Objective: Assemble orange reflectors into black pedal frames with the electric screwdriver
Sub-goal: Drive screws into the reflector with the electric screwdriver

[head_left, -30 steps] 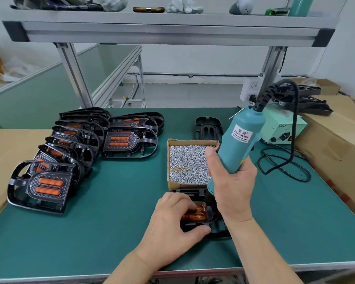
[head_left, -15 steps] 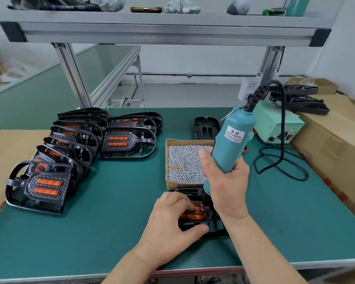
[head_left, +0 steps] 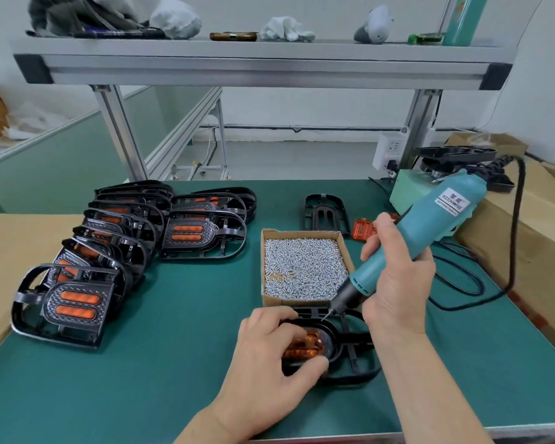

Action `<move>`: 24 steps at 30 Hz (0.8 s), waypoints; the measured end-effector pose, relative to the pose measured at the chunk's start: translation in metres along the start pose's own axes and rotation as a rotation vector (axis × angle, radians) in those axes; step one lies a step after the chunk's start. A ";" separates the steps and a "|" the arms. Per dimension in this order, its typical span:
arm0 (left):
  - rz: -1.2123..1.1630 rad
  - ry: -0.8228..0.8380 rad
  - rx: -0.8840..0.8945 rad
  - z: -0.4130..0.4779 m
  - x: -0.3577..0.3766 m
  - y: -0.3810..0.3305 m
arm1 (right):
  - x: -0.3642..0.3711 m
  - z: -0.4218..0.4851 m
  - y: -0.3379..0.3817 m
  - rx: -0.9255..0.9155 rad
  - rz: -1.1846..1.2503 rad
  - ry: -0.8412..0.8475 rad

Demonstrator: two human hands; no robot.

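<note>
Your left hand (head_left: 269,350) grips the frame (head_left: 350,347), fingers over its reflector (head_left: 305,347), just nearside of the box (head_left: 289,303); your right hand (head_left: 394,283) clasps the screwdriver (head_left: 430,229), slanting from right of the box down to the frame's far edge; a screw on the bit is possibly there, too blurred to tell.

Above us runs a grey metal shelf (head_left: 263,64) on aluminium legs (head_left: 122,133) — on it we find a white glove (head_left: 285,28), a balled white cloth (head_left: 177,20) and a flat brown object (head_left: 233,36). Our bench wears a green mat (head_left: 173,347). Cardboard boxes (head_left: 526,251) stand along its right edge — a white wall socket (head_left: 390,152) sits behind.
</note>
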State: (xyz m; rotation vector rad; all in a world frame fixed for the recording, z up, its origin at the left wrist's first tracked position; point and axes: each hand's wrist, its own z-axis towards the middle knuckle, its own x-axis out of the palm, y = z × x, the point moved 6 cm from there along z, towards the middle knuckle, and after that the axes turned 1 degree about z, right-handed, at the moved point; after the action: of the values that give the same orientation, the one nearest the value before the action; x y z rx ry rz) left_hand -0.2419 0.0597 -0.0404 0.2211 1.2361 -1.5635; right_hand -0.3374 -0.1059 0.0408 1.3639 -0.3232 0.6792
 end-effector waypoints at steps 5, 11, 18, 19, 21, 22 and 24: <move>0.143 -0.041 -0.068 0.052 -0.022 0.017 | -0.006 0.002 -0.007 0.025 -0.016 -0.059; 0.442 0.315 -0.087 0.116 0.001 0.035 | -0.004 -0.004 -0.014 0.031 -0.035 -0.072; 0.465 0.378 0.071 0.126 0.019 0.030 | 0.001 -0.009 -0.020 0.051 -0.063 -0.058; 0.450 0.360 0.082 0.125 0.018 0.030 | 0.001 -0.009 -0.020 0.052 -0.068 -0.062; 0.400 0.323 0.076 0.120 0.017 0.033 | 0.000 -0.010 -0.020 0.051 -0.074 -0.070; 0.363 0.305 0.061 0.118 0.016 0.034 | 0.000 -0.010 -0.020 0.052 -0.073 -0.073; 0.233 0.258 0.013 0.114 0.011 0.036 | 0.001 -0.011 -0.020 0.057 -0.064 -0.074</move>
State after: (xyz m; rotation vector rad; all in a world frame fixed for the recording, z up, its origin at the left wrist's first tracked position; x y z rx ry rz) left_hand -0.1673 -0.0325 -0.0187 0.5701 1.3454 -1.3711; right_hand -0.3263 -0.0961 0.0230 1.4503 -0.3201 0.5898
